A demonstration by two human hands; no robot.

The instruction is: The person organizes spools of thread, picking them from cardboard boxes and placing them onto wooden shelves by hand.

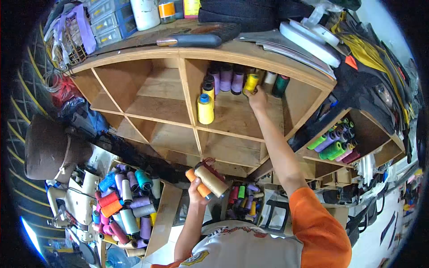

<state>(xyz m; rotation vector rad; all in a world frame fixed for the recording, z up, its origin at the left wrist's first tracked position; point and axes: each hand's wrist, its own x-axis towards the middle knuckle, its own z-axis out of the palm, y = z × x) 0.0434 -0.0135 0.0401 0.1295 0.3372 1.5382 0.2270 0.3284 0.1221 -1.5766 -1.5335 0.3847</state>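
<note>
Right hand is gripping a yellow spool in the compartment; left hand, lower and well apart, is clamping an orange spool and tan spool. Bumping the purple spool beside the right hand could topple it; two-spool grip might slip. Yellow's axis is standing near-upright, leaning right; left pair's are slanting, roughly parallel.

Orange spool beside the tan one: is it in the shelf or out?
Out: the left hand holds the orange spool outside the wooden shelf.
</note>
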